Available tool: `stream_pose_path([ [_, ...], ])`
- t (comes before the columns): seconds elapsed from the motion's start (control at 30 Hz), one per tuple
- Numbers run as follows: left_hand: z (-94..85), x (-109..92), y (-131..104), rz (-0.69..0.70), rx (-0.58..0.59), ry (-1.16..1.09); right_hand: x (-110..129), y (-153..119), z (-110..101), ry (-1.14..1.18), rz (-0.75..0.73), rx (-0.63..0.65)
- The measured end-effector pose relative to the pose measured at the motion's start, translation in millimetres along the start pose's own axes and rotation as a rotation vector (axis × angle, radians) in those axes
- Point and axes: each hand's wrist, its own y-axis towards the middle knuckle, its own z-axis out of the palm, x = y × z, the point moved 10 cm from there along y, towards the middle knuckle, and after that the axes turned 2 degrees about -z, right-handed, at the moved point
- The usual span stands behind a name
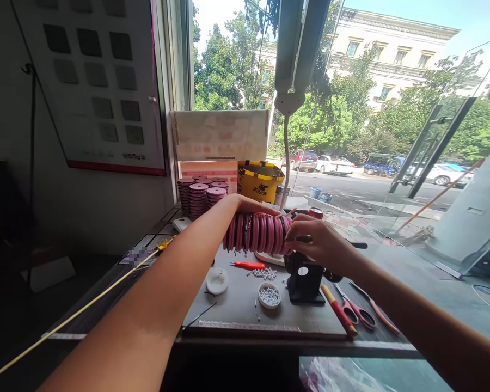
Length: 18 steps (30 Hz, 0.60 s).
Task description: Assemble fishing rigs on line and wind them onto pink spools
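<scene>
A long roll of pink grooved spools (259, 233) lies sideways above the table, with dark thread or cord wound in some grooves. Across its upper back edge rests my left hand (253, 203), fingers stretched to the right and partly hidden behind the roll. My right hand (312, 235) is at the roll's right end, its fingers curled in a pinch; what lies between them is hidden. Beneath that hand is a black stand with a crank (304, 277). Below the roll are a red-handled tool (249, 265), loose small white beads (265, 274) and a dish of beads (269, 295).
Pink spool stacks (198, 201) and a yellow bucket (261, 182) stand at the back. A round white lid (217, 280) sits left. Scissors (357, 313), a red-and-tan stick (338, 310) and pliers (378, 310) lie right. A ruler (249, 326) runs along the front edge.
</scene>
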Motion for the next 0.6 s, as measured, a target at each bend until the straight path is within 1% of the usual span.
stream_pose_path([
  [0.07, 8.4, 4.3, 0.0, -0.048, 0.069, 0.02, -0.6, 1.3, -2.6, -0.005, 0.0, -0.015],
  [0.13, 12.2, 6.3, -0.8, -0.074, 0.099, 0.047, 3.4, -0.6, -4.7, -0.047, -0.006, -0.035],
  [0.2, 9.3, 4.0, -1.3, -0.063, 0.066, 0.082, 13.3, -8.0, -4.6, -0.136, -0.01, -0.078],
  [0.27, 2.8, -1.5, -2.2, -0.025, -0.011, 0.13, 27.1, -20.3, 5.7, -0.217, -0.021, -0.107],
  [0.3, -0.3, -5.0, -3.2, -0.001, -0.057, 0.158, 32.9, -26.3, 19.5, -0.23, -0.027, -0.071],
  [0.33, -2.7, -8.6, -4.9, 0.026, -0.103, 0.188, 36.1, -31.5, 39.4, -0.237, -0.028, 0.006],
  [0.37, -4.3, -12.2, -7.4, 0.054, -0.15, 0.22, 34.5, -36.3, 66.7, -0.274, -0.01, 0.148],
  [0.4, -5.3, -15.5, -10.7, 0.082, -0.198, 0.253, 27.4, -41.6, 95.9, -0.348, 0.026, 0.315],
  [0.43, -6.0, -18.6, -15.1, 0.109, -0.25, 0.283, 21.8, -42.1, 113.8, -0.375, 0.045, 0.363],
  [0.5, -6.6, -23.6, -26.2, 0.16, -0.356, 0.327, 6.0, -35.5, 141.0, -0.437, 0.082, 0.411],
  [0.6, -5.5, -27.6, -42.4, 0.221, -0.462, 0.343, -16.6, -18.7, 166.6, -0.53, 0.091, 0.461],
])
